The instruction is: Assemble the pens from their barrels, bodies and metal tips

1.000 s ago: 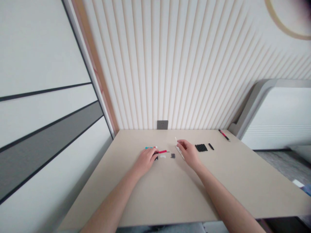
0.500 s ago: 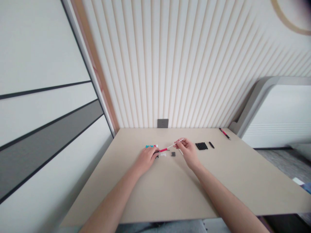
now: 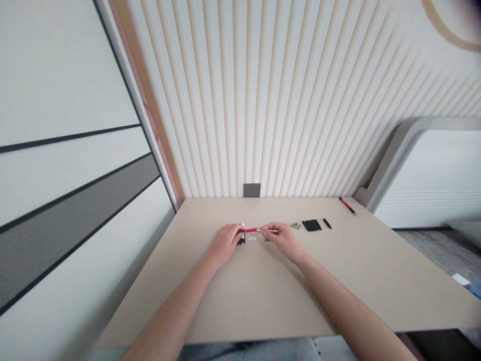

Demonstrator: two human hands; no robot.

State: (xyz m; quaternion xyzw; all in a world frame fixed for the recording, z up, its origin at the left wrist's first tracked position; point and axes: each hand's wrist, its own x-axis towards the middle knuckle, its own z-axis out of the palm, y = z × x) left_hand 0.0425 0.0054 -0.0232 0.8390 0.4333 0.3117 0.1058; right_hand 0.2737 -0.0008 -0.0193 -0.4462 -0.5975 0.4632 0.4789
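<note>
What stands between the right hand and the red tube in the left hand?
Nothing visible does: the thin white rod in the right hand meets the red tube in the left hand. Small white pieces lie below, on the table.

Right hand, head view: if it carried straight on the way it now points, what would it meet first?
Probably the red tube held in the left hand: the right hand points along the thin white rod, which runs into that tube. Depth is hard to judge from this view.
</note>
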